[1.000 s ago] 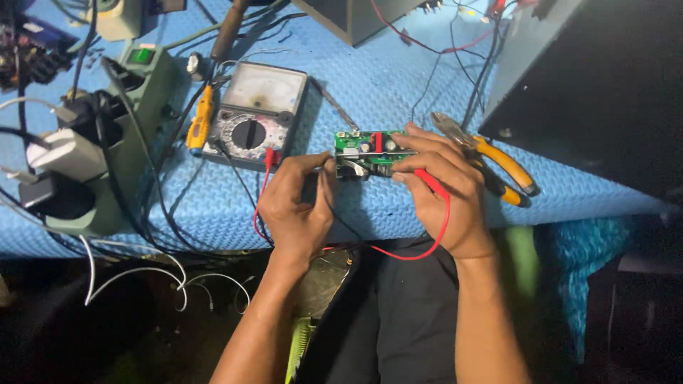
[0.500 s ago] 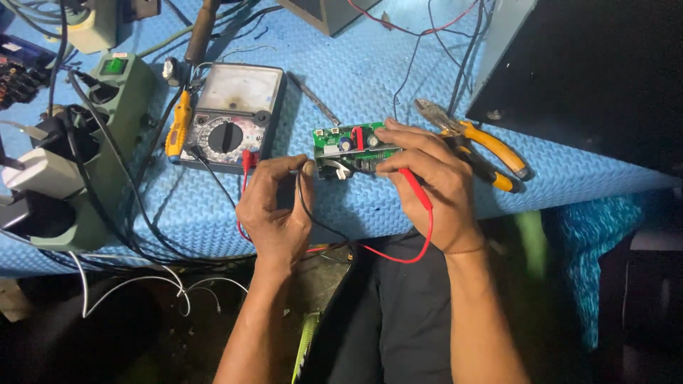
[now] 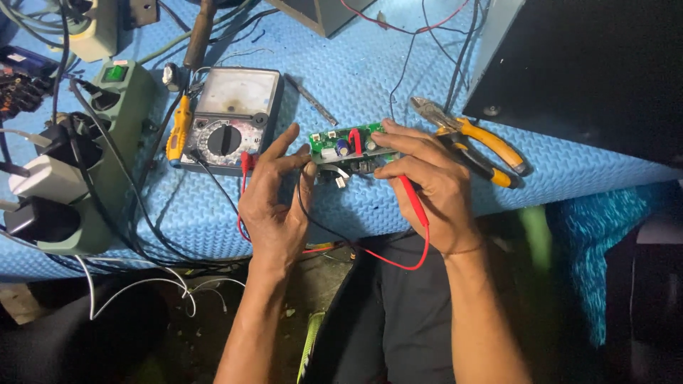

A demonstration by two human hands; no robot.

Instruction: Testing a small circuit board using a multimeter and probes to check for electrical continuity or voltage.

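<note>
Our circuit board [image 3: 346, 146] sits near the mat's [image 3: 398, 85] front edge, between multimeter [image 3: 229, 121] and pliers [image 3: 473, 141].

A small green circuit board [image 3: 346, 144] studded with components lies roughly level, pinched between the left fingers [image 3: 302, 162] at its near end and the right fingers [image 3: 398, 142] at its far end. A red probe [image 3: 414, 201] slants under the right fingers, tip toward the board; a black lead [image 3: 304, 206] runs from the left fingers.

two hands [image 3: 274, 206], one circuit board [image 3: 346, 142]
</note>
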